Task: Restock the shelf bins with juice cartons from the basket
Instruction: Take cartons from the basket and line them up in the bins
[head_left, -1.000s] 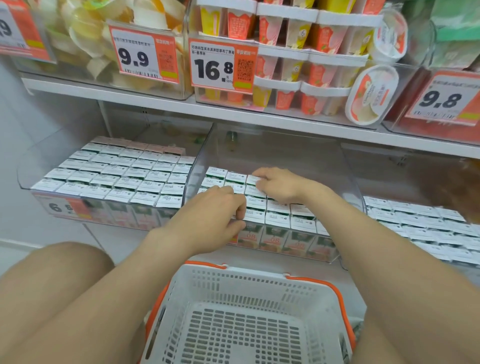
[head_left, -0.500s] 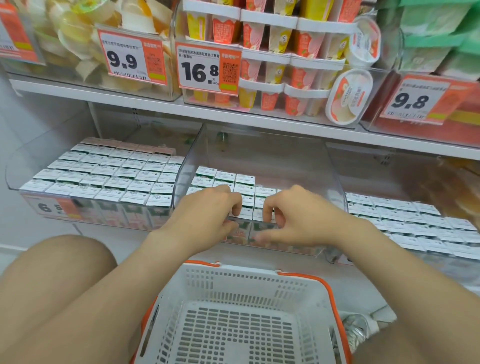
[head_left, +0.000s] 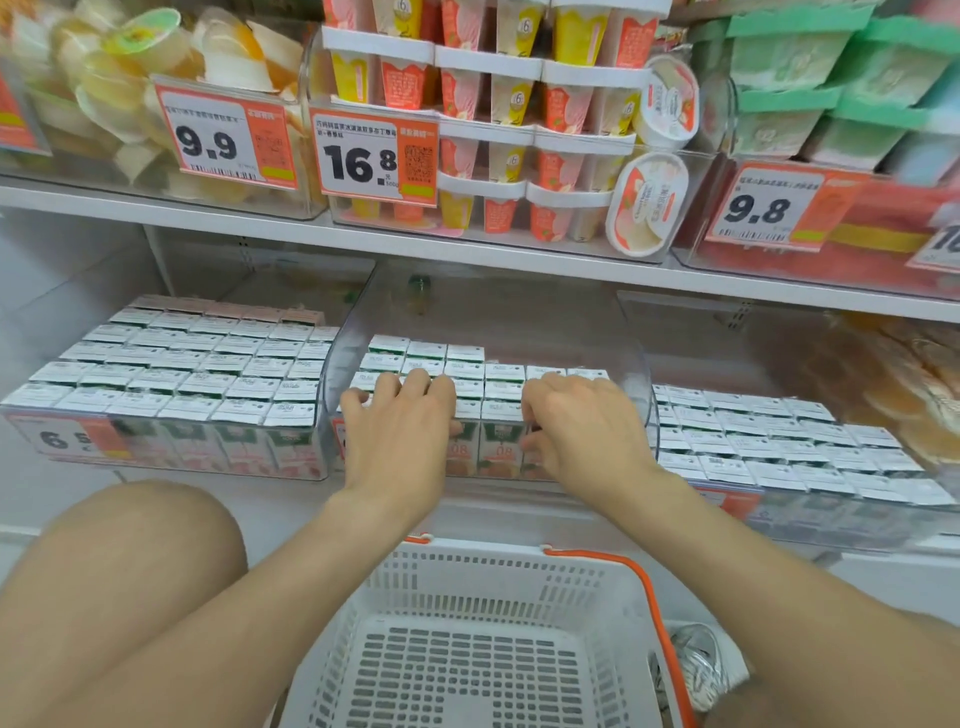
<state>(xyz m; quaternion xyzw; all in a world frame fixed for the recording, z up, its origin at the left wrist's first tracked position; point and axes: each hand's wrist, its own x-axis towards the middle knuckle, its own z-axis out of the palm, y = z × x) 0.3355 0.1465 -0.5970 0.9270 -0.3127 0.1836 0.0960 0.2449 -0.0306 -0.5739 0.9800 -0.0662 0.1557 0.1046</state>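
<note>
At twelve o'clock, middle bin (head_left: 519, 312): left hand (head_left: 400, 431) and right hand (head_left: 582, 431) curl over front-row juice cartons (head_left: 498, 447), thumbs on faces. Basket (head_left: 519, 577) at six o'clock shows none. Best to draw both sides evenly, rows square, labels forward.

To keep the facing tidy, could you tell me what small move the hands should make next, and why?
Probably draw the front juice cartons snug against the front wall of the middle bin: the left hand and right hand grip that row, and the basket looks empty, so only squaring up seems left.
</note>
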